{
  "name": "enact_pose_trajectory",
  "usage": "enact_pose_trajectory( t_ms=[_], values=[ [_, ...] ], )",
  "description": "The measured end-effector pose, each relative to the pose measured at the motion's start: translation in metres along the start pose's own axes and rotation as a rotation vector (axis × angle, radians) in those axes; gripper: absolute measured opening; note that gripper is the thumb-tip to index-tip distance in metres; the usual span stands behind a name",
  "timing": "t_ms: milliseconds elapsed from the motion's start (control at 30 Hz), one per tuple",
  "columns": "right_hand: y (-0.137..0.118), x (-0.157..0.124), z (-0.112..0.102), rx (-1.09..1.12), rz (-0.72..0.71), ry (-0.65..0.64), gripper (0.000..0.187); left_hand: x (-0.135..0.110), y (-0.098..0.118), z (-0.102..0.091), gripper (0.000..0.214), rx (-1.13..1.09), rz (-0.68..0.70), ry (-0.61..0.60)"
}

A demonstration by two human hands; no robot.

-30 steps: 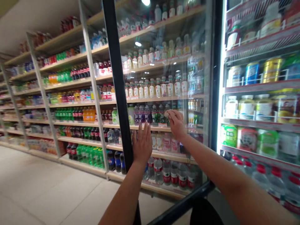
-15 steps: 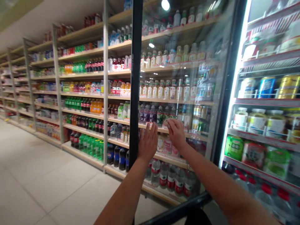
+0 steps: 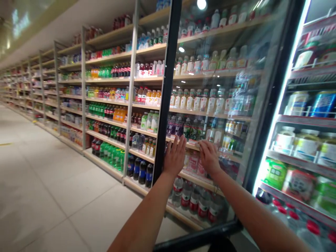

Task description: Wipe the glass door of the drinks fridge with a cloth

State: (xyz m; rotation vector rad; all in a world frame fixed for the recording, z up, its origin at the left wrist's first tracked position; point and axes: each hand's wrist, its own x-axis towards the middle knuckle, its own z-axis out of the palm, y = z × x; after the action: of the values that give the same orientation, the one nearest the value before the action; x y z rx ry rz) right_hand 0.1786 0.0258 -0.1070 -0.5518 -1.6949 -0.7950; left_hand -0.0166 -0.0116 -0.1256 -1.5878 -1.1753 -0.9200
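The door [image 3: 228, 115] is braced, seemingly for steadiness, by the left hand [image 3: 174, 156], fingers spread flat; the right hand [image 3: 210, 157] is curled at it, anything pinched unclear.

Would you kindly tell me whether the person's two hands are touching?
Apart: the head view shows a clear gap between the left hand and the right hand.

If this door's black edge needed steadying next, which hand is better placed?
Likely the left hand: it is right beside the black edge of the glass door, fingers extended. The right hand is farther across, fingers bent.
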Motion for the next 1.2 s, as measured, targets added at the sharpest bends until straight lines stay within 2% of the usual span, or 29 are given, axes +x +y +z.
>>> enact_pose_trajectory(
  t_ms=[67,133,200,300,367,500,567,633,733,800,867,967,1033,1100,1200],
  values=[
    [-0.004,-0.014,-0.003,0.059,-0.183,-0.159,0.045,0.0,0.0,0.0,0.058,0.005,-0.001,-0.009],
    [-0.001,-0.013,-0.006,0.099,-0.253,-0.242,0.044,0.001,-0.001,0.001,0.056,0.017,0.0,-0.012],
    [0.007,0.001,-0.008,0.078,-0.149,-0.176,0.04,0.001,-0.001,0.002,0.056,0.027,0.003,-0.009],
    [0.012,0.02,-0.006,0.006,0.11,0.057,0.035,0.001,-0.001,0.003,0.056,0.032,0.004,0.006],
    [0.007,0.014,-0.002,-0.003,0.132,0.086,0.036,0.0,0.0,0.002,0.057,0.026,0.002,0.001],
    [-0.013,-0.027,0.0,0.116,-0.198,-0.194,0.042,0.001,0.001,-0.002,0.058,0.011,-0.01,-0.035],
    [-0.014,-0.032,-0.002,0.162,-0.264,-0.283,0.042,0.001,0.0,-0.003,0.058,0.021,-0.011,-0.043],
    [-0.007,-0.019,-0.003,0.156,-0.17,-0.229,0.04,0.002,0.0,-0.003,0.057,0.03,-0.01,-0.046],
    [0.005,0.007,0.0,0.086,0.126,0.041,0.037,0.002,0.001,-0.002,0.058,0.024,-0.012,-0.046],
    [0.004,0.009,0.004,0.052,0.214,0.13,0.037,0.001,0.002,-0.002,0.058,0.017,-0.018,-0.044],
    [-0.003,-0.004,0.006,0.067,0.108,0.054,0.04,0.001,0.003,-0.002,0.058,0.02,-0.025,-0.041],
    [-0.011,-0.025,0.004,0.118,-0.164,-0.171,0.048,0.001,0.002,-0.002,0.057,0.051,-0.017,-0.035],
    [-0.008,-0.023,0.001,0.125,-0.231,-0.223,0.047,0.001,0.001,-0.001,0.057,0.067,-0.005,-0.028],
    [0.001,-0.008,-0.002,0.1,-0.144,-0.147,0.043,0.001,0.001,0.0,0.057,0.068,-0.004,-0.022],
    [0.009,0.011,-0.002,0.029,0.108,0.063,0.038,0.001,0.0,0.0,0.057,0.06,-0.006,-0.01]
  ],
)
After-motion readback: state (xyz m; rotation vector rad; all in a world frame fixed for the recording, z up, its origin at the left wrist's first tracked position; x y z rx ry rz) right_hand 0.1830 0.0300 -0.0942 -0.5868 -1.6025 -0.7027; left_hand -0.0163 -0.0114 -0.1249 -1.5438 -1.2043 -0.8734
